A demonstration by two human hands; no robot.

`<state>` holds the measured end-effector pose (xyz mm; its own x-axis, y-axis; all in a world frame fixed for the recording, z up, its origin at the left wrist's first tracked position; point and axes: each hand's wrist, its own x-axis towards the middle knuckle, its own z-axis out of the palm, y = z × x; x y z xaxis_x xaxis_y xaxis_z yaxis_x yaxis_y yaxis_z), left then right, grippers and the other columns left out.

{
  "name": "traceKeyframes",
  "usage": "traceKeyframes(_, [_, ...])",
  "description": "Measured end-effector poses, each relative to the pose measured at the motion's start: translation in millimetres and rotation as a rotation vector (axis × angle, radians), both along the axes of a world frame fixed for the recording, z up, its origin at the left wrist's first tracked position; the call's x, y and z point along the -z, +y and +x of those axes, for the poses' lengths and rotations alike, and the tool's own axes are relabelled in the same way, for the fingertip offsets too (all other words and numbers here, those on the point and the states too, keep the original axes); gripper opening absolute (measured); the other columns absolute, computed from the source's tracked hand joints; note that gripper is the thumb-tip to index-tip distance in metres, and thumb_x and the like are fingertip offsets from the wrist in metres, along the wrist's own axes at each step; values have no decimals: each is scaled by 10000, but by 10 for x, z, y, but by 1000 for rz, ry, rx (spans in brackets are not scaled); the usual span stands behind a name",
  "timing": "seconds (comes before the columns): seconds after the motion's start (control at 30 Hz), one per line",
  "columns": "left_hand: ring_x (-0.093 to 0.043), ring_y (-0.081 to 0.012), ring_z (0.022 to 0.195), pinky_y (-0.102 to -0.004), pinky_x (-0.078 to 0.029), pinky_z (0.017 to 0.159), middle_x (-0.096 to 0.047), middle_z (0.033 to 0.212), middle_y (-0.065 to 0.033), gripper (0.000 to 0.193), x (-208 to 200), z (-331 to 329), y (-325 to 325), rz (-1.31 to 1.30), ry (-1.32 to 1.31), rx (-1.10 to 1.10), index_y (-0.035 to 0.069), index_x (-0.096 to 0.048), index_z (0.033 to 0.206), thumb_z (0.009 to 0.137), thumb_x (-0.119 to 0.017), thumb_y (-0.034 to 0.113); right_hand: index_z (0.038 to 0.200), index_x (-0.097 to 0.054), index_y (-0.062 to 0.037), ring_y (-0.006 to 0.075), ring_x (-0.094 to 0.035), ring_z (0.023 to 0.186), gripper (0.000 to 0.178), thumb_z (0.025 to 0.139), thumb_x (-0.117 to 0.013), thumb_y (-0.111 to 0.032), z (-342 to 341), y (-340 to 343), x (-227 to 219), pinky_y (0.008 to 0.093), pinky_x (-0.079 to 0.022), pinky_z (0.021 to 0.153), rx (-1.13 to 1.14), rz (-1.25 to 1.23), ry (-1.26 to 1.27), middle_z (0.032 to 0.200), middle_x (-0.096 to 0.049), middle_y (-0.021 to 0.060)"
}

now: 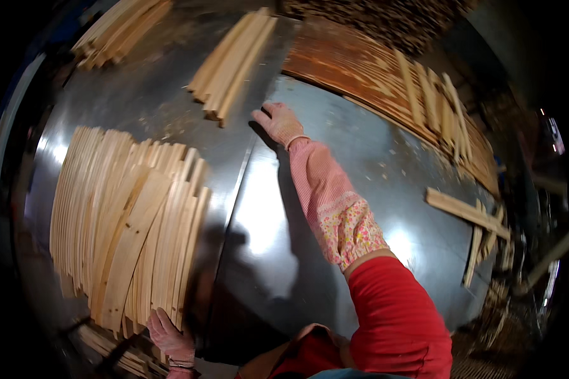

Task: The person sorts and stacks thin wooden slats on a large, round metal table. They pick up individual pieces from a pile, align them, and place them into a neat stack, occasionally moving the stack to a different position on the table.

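Note:
My right hand (278, 123), in a pale pink glove with a checked and flowered sleeve cover, reaches out over the metal table (310, 278). Its fingers are apart, slightly bent, and nothing shows in them. Just beyond it lies a small bundle of wooden strips (234, 63). At the lower left my left hand (171, 338), gloved too, rests with its fingers stretched against the near ends of a wide stack of wooden strips (85, 208). Two broader boards (133, 252) lie slantwise on top of that stack.
Another strip bundle (123, 28) sits at the far left. A brown wooden board (348, 60) at the far right bears several loose strips (433, 101). Crossed offcuts (468, 215) lie near the right edge. More strips (117, 350) are below the table at lower left.

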<state>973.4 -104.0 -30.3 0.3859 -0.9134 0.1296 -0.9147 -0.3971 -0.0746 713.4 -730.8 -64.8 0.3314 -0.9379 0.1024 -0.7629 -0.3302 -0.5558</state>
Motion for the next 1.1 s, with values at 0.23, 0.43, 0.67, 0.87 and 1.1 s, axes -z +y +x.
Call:
traceKeyframes(0.23, [-403,-461,1515,-533,-349,1263,-444,1639,-273,922,-189,-224,-166,140,137,-159,-7,-406,1617,851,-842,263,1386,-668,-88,424,-578,1324,604,963,-651,-518,-2711,1364,-176,502,-493,1130,317,-12,367,1483,-607,165])
traceKeyframes(0.43, [-541,-360,1442,-460,-431,1227,-537,1584,-200,944,-1270,-1346,-816,440,-29,-228,102,-461,1611,925,-757,680,1319,-657,-87,421,-617,1232,514,912,-714,-395,-4642,3573,-61,520,-525,1049,318,-24,318,1401,-640,178])
traceKeyframes(0.67, [-460,-520,1445,-530,-361,1251,-475,1560,-363,838,-192,-3689,-1858,31,382,533,-49,-547,1481,779,-878,268,1328,-648,-87,420,-612,1245,528,883,-743,-355,-6468,5305,-238,528,-516,1047,452,103,223,1340,-655,173])
traceKeyframes(0.87, [-441,-471,1477,-525,-367,1243,-449,1606,-284,833,-193,-6242,-3238,45,295,836,3,-483,1529,796,-837,178,1497,-547,-83,419,-608,1265,736,856,-774,-365,-8803,5370,-225,523,-498,1083,923,-163,298,1360,-643,191])
traceKeyframes(1.1, [-496,-409,1442,-551,-327,1255,-545,1536,-195,798,20,-7443,-4542,167,-47,904,120,-473,1555,799,-723,84,1583,-398,-16,434,-558,1335,953,855,-795,-487,-10610,4317,-125,497,-472,1137,1177,37,445,1424,-585,264])
